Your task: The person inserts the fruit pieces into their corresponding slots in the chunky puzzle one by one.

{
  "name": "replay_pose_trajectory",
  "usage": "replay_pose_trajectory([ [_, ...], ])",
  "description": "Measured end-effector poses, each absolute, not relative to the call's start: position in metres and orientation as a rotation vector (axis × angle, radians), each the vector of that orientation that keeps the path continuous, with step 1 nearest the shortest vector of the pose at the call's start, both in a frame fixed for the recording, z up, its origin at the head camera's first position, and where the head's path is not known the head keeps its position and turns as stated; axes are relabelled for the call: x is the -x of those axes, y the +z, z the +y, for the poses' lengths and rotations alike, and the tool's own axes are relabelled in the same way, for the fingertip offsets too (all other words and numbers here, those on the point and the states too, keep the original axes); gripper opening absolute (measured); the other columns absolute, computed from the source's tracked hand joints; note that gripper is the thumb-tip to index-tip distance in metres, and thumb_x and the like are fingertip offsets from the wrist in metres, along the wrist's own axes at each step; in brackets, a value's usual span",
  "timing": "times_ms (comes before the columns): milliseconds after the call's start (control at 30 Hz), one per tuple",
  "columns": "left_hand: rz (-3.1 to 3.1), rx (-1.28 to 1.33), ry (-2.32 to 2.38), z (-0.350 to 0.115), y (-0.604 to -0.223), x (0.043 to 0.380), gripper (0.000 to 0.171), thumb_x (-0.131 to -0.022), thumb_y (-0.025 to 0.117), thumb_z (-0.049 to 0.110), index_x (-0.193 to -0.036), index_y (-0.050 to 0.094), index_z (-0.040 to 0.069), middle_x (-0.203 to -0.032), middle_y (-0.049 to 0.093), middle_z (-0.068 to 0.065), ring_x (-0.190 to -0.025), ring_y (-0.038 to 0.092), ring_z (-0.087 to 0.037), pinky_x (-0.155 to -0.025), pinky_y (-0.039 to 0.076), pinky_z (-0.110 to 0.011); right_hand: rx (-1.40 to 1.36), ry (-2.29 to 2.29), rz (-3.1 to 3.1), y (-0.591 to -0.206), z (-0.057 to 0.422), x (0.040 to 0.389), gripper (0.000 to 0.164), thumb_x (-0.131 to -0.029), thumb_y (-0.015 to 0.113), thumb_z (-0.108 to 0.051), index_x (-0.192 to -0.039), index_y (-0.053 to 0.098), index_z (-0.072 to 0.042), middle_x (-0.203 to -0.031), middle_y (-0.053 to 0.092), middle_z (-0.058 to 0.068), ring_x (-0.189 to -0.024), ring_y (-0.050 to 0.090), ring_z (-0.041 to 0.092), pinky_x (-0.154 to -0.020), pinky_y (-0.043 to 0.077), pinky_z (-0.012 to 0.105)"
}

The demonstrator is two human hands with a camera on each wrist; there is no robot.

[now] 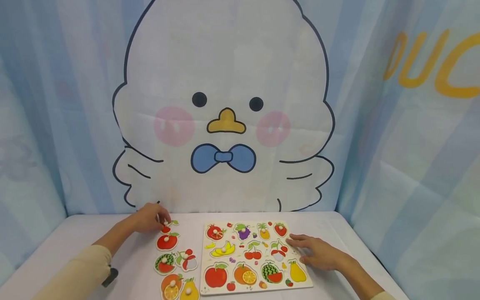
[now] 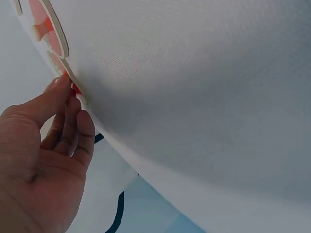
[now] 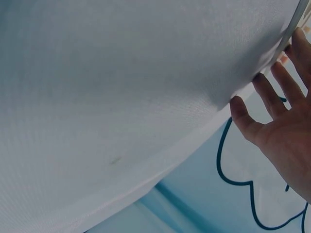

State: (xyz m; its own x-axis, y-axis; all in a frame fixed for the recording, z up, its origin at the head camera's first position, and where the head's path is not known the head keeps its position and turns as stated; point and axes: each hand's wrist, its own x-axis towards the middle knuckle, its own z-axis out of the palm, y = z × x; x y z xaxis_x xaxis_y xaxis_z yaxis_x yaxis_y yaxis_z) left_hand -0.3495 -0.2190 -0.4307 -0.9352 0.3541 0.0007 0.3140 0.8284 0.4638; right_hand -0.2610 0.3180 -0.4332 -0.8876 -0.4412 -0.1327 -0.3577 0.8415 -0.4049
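At the far end of the loose pieces, my left hand [image 1: 151, 217] pinches a cherry puzzle piece [image 1: 165, 228] at its knob; in the left wrist view thumb and fingertips meet over it. The cherry piece appears flat on the table, just beyond the apple piece [image 1: 167, 241]. My right hand [image 1: 318, 252] rests with spread, mostly straight fingers against the right edge of the wooden fruit puzzle board [image 1: 228, 287]. On the board, the banana piece [image 1: 223, 249] and several others bear knobs, while the cherry picture [image 1: 253, 251] and apple picture [image 1: 216, 276] show no knob.
Left of the board lie a watermelon piece [image 1: 164, 263], a red-and-white fruit piece [image 1: 187, 260], an orange piece [image 1: 171, 286] and a pear piece [image 1: 189, 290]. The white-covered table [image 1: 123, 266] meets a printed curtain [image 1: 225, 187] at the back.
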Motion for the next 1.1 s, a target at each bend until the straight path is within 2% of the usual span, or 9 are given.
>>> replay_pose_trajectory([
  [200,2.92,-0.499,0.784,-0.222,-0.43,0.351,0.018,-0.076,0.076,0.005,-0.092,0.072,0.013,-0.078,0.059,0.002,-0.073,0.053,-0.015,-0.067,0.049,-0.03,0.634,-0.547,2.801,-0.431,0.318,0.261,0.055,-0.088,0.067,-0.018,-0.14,0.05,-0.019,-0.148,0.042,0.007,-0.135,0.036,0.04,-0.103,0.031,0.063],
  [433,2.898,-0.344,0.862,-0.227,-0.438,0.358,0.015,-0.077,0.076,0.008,-0.09,0.072,0.015,-0.082,0.063,0.001,-0.075,0.056,-0.015,-0.07,0.051,-0.029,0.662,-0.555,2.793,-0.431,0.318,0.261,0.055,-0.088,0.068,-0.019,-0.14,0.05,-0.019,-0.148,0.042,0.008,-0.135,0.036,0.041,-0.102,0.031,0.063],
  [867,2.91,-0.391,0.825,-0.225,-0.423,0.359,0.01,-0.078,0.078,0.013,-0.087,0.074,0.015,-0.078,0.064,0.002,-0.072,0.056,-0.015,-0.068,0.051,-0.028,0.663,-0.523,2.802,-0.432,0.321,0.263,0.055,-0.089,0.066,-0.019,-0.141,0.049,-0.019,-0.149,0.041,0.009,-0.136,0.035,0.04,-0.103,0.031,0.061],
  [1100,2.883,-0.373,0.865,-0.215,-0.42,0.355,0.01,-0.078,0.078,0.014,-0.087,0.074,0.017,-0.081,0.065,0.003,-0.074,0.058,-0.015,-0.071,0.054,-0.028,0.657,-0.55,2.788,-0.431,0.32,0.261,0.055,-0.088,0.067,-0.019,-0.14,0.05,-0.018,-0.148,0.042,0.008,-0.135,0.035,0.04,-0.103,0.031,0.062],
])
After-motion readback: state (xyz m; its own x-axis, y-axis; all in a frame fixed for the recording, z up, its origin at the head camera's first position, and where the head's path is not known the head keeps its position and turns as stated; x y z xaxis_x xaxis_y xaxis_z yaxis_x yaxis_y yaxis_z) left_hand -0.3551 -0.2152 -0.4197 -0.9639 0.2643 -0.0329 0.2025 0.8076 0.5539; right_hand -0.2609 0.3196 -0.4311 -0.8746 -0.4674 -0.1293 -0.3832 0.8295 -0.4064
